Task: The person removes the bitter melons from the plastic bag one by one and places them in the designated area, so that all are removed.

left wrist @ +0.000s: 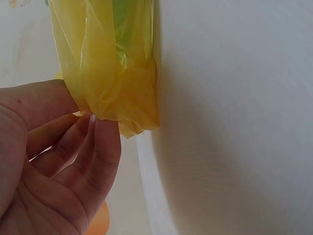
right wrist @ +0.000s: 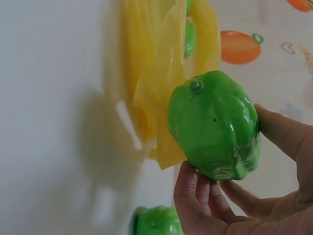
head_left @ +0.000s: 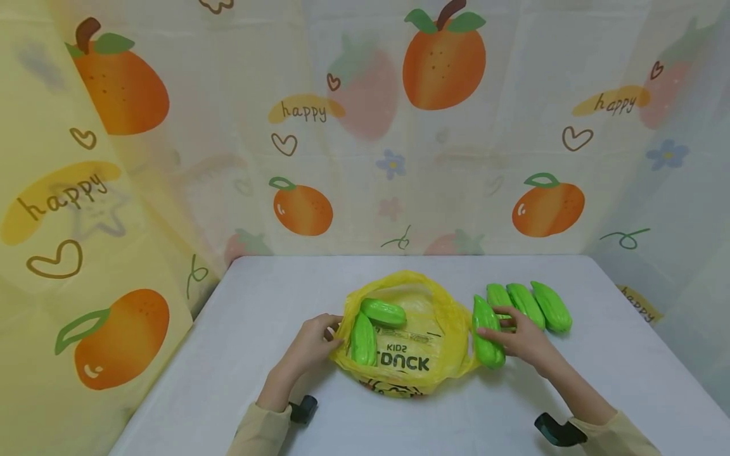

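Observation:
A yellow plastic bag [head_left: 450,316] with dark printing lies mouth up on the table, with two green toy bitter melons [head_left: 383,313] inside. At its left rim my left hand [head_left: 312,342] pinches the film between thumb and fingers; the left wrist view shows the gathered yellow edge [left wrist: 105,93]. My right hand [head_left: 523,339] grips another glossy green toy bitter melon [head_left: 486,332] just beside the bag's right edge. In the right wrist view this bitter melon [right wrist: 215,127] sits between thumb and fingertips, its stem knob towards the camera.
Three more green bitter melons [head_left: 527,307] lie side by side on the white table [head_left: 274,285], behind and right of my right hand. A fruit-patterned cloth [head_left: 365,158] hangs behind and along both sides of the table. Dark wrist straps or mounts [head_left: 560,430] sit at both sleeves.

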Demonstrator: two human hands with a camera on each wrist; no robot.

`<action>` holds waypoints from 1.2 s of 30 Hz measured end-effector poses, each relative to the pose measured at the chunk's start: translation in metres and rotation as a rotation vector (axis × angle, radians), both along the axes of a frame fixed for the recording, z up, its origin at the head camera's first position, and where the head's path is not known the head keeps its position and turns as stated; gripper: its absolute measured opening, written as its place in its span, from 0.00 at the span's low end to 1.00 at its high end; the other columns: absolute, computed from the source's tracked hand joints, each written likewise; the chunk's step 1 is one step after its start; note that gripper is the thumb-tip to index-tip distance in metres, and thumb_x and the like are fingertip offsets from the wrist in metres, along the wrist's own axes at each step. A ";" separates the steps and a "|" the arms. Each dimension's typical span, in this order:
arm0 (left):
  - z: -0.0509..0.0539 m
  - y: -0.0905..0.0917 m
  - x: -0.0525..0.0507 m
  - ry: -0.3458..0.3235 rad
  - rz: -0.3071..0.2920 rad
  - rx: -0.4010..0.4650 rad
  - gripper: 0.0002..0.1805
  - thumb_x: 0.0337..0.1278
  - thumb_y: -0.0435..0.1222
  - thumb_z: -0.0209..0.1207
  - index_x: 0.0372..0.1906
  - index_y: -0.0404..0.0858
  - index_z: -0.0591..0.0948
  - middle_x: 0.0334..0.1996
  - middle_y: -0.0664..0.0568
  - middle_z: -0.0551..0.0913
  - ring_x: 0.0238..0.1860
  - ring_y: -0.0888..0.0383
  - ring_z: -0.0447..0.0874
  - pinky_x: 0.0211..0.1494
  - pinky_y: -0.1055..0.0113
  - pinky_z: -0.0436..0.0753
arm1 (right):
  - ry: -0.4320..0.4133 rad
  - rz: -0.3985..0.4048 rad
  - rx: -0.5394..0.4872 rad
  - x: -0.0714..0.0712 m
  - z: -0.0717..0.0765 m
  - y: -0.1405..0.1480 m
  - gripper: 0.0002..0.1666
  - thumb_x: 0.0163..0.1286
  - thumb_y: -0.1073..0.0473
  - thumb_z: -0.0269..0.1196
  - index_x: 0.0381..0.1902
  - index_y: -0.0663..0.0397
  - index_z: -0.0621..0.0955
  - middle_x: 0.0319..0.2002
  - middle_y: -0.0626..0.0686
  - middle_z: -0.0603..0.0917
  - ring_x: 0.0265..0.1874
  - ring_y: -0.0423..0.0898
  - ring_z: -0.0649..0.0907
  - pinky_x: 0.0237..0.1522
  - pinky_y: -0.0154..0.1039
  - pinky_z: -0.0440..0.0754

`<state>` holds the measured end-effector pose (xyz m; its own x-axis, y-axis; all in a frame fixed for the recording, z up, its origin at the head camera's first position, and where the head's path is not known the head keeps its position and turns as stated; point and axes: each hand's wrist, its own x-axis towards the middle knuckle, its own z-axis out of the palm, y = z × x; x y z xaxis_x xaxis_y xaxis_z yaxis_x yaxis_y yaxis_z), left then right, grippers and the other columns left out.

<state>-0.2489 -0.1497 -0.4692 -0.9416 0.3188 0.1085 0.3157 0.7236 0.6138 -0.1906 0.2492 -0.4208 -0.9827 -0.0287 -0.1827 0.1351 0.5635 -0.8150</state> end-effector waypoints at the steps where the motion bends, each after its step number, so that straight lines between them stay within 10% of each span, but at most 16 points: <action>1: 0.001 0.000 0.000 -0.003 0.003 0.000 0.21 0.50 0.31 0.66 0.53 0.36 0.80 0.39 0.50 0.82 0.33 0.61 0.77 0.31 0.72 0.78 | -0.001 -0.002 0.006 0.001 -0.001 0.001 0.52 0.60 0.40 0.64 0.69 0.66 0.57 0.61 0.75 0.64 0.57 0.67 0.72 0.43 0.45 0.84; 36: 0.000 0.000 -0.001 -0.014 0.004 0.002 0.22 0.50 0.31 0.66 0.53 0.36 0.80 0.39 0.50 0.82 0.34 0.60 0.77 0.33 0.71 0.79 | -0.165 -0.017 0.107 0.013 -0.024 0.045 0.55 0.59 0.38 0.64 0.66 0.75 0.57 0.56 0.79 0.68 0.49 0.66 0.78 0.38 0.46 0.85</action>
